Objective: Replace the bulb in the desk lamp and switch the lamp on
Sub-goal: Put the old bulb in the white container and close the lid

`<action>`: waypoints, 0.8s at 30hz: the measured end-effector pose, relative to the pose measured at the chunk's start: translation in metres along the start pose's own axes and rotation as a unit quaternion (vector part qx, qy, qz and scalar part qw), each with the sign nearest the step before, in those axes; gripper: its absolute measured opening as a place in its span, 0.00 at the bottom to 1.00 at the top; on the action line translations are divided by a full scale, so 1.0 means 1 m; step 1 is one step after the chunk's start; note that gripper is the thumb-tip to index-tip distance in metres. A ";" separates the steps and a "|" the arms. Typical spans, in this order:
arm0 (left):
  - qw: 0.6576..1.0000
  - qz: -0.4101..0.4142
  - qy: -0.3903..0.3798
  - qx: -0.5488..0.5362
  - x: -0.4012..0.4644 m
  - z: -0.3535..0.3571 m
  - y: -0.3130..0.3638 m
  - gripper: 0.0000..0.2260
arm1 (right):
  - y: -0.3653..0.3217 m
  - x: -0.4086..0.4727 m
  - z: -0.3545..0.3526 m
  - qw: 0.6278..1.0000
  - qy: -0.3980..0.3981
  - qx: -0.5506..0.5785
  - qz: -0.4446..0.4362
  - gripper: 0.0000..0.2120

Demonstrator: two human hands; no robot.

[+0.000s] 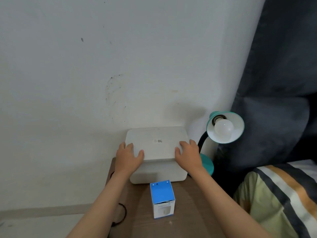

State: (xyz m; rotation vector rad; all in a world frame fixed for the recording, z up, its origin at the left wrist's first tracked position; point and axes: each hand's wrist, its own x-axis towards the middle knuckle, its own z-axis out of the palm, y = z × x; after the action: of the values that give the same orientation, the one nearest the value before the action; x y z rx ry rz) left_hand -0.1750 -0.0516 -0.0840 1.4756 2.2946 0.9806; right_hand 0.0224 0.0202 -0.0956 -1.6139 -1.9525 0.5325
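Observation:
A teal desk lamp (225, 127) stands at the right back of the brown table (188, 212), its shade tilted toward me with a white round bulb (223, 128) screwed in. Its black gooseneck (202, 140) runs down to a teal base (208, 164). A blue and white bulb carton (162, 199) stands upright at the table's middle. My left hand (128, 156) grips the left corner of a large white box (157, 153) against the wall, and my right hand (187, 153) grips its right side.
The white wall rises directly behind the table. A dark padded headboard (277, 74) and a bed with a striped blanket (283, 194) stand on the right. A black cable loop (122, 213) hangs at the table's left edge.

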 end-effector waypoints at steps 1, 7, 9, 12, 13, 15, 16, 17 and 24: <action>1.000 0.002 0.001 0.006 0.001 0.000 0.000 0.22 | 0.000 0.000 0.001 1.000 0.003 -0.004 -0.003 0.18; 0.999 0.009 -0.002 0.033 0.002 0.007 -0.004 0.21 | 0.002 0.002 0.007 0.997 0.012 -0.072 -0.020 0.15; 0.999 0.019 0.000 0.045 0.003 0.010 -0.007 0.20 | 0.004 0.001 0.011 0.996 0.021 -0.086 -0.026 0.16; 0.997 0.034 -0.007 0.066 0.008 0.011 -0.012 0.18 | 0.005 0.001 0.013 0.996 0.032 -0.082 -0.033 0.16; 0.996 0.035 -0.012 0.077 0.010 0.011 -0.014 0.18 | 0.005 0.002 0.012 0.996 0.030 -0.080 -0.033 0.16; 0.994 0.034 -0.028 0.097 0.011 0.010 -0.016 0.18 | 0.005 0.002 0.011 0.995 0.012 -0.090 -0.032 0.16; 0.992 0.032 -0.044 0.114 0.014 0.008 -0.015 0.20 | 0.005 0.002 0.010 0.994 0.002 -0.101 -0.031 0.16; 0.987 0.027 -0.069 0.141 0.017 0.005 -0.015 0.22 | 0.005 0.003 0.008 0.993 -0.012 -0.111 -0.028 0.16; 0.982 0.029 -0.122 0.143 -0.003 -0.017 -0.022 0.35 | -0.006 -0.004 -0.014 0.983 -0.127 -0.133 -0.012 0.26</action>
State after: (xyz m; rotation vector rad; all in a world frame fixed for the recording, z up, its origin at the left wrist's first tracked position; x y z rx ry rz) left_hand -0.1980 -0.0668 -0.0857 1.6730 2.2920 0.4614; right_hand 0.0269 0.0142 -0.0820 -1.7515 -2.3113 0.5039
